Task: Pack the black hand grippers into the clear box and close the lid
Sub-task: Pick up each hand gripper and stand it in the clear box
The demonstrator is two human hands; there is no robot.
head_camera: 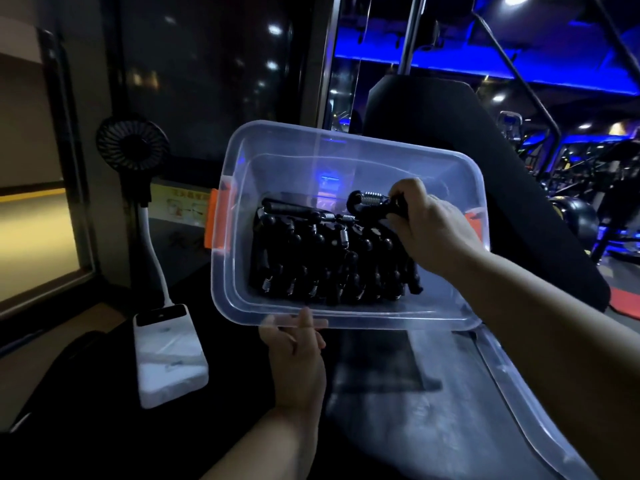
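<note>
Blue gym lights (pixel 450 65) glow behind the box (pixel 346 157), held tilted: left hand (pixel 294 351) grips its near rim, right hand (pixel 434 230) inside it clamps one gripper (pixel 372 202) above the packed grippers (pixel 325 265).

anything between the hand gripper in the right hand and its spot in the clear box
Nothing visible. The clear box is open, and its lid lies off it on the surface below. The right hand holds the hand gripper inside the box, over the packed grippers.
</note>
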